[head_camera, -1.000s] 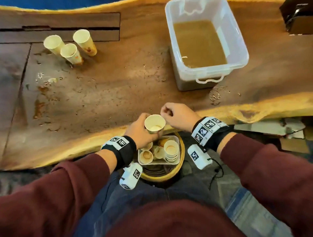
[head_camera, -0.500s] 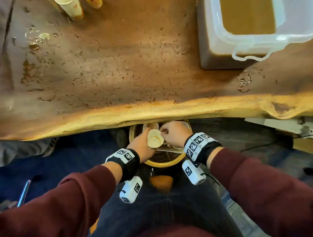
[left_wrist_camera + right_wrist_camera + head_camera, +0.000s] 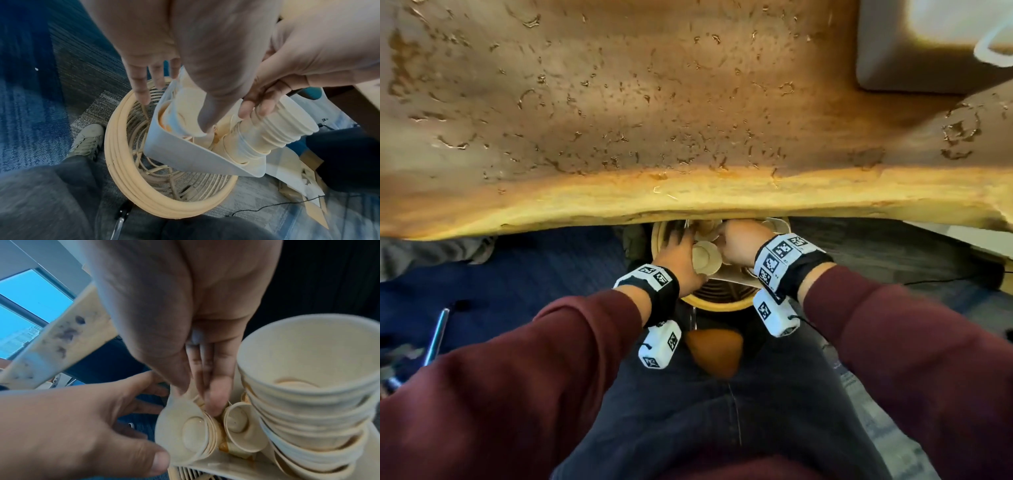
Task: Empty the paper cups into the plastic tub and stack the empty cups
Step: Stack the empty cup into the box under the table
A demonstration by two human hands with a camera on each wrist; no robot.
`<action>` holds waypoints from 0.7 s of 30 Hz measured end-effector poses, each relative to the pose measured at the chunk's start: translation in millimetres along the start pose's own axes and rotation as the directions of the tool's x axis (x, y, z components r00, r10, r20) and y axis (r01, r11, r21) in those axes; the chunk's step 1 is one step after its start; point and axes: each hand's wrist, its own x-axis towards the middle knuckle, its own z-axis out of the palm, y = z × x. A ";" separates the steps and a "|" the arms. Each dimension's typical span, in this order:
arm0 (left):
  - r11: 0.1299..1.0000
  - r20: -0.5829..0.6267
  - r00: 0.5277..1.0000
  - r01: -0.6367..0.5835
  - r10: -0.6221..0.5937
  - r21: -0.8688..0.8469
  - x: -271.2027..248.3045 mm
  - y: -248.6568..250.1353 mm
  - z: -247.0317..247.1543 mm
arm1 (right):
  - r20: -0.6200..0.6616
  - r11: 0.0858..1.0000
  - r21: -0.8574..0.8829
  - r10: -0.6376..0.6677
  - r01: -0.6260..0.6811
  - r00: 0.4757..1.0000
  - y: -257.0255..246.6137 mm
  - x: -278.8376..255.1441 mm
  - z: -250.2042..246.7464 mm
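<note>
Cup (image 3: pixel 704 257) down off the table (image 3: pixel 619 102) edge now, lowered below it into the tray (image 3: pixel 185 155) on the basket (image 3: pixel 127 170), seemingly nested onto a few empties. Left hand (image 3: pixel 676 255) wrapped round it, thumb one side, fingers the other. Right hand (image 3: pixel 738 245) against the tall stack (image 3: pixel 308 402), gripping or just touching, can't tell. Tub (image 3: pixel 893 51) up on the table, well apart. Looks emptied and stacked, so probably just needs letting go before fetching another.
</note>
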 end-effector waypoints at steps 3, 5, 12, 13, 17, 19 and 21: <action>0.999 -0.011 0.999 0.044 -0.044 0.020 -8.4 5.3 -11.2 | 0.079 0.999 -0.015 -0.036 0.037 0.996 -3.5 -15.4 -14.9; 0.997 0.017 0.998 0.055 -0.056 0.059 -13.8 10.9 -22.4 | 0.114 0.995 0.023 -0.100 0.098 0.988 -4.5 -28.6 -27.1; 0.982 0.228 0.963 -0.168 0.146 0.081 -63.7 60.5 -134.5 | 0.184 0.918 0.335 -0.284 0.212 0.941 -20.6 -79.5 -127.1; 0.978 0.191 0.965 -0.196 0.180 0.071 -71.3 67.3 -159.3 | 0.134 0.907 0.348 -0.298 0.236 0.945 -28.0 -84.9 -152.2; 0.966 -0.113 0.969 -0.231 0.218 -0.117 -77.1 76.5 -234.5 | -0.300 0.892 0.246 -0.302 0.379 0.905 -51.0 -83.3 -236.4; 0.944 -0.298 0.937 -0.252 0.182 -0.215 -70.9 72.8 -268.7 | -0.520 0.904 0.072 -0.327 0.422 0.789 -65.9 -76.2 -274.9; 0.903 -0.402 0.905 -0.284 0.140 -0.323 -61.6 65.1 -303.5 | -0.638 0.893 0.025 -0.332 0.450 0.695 -83.0 -64.0 -306.8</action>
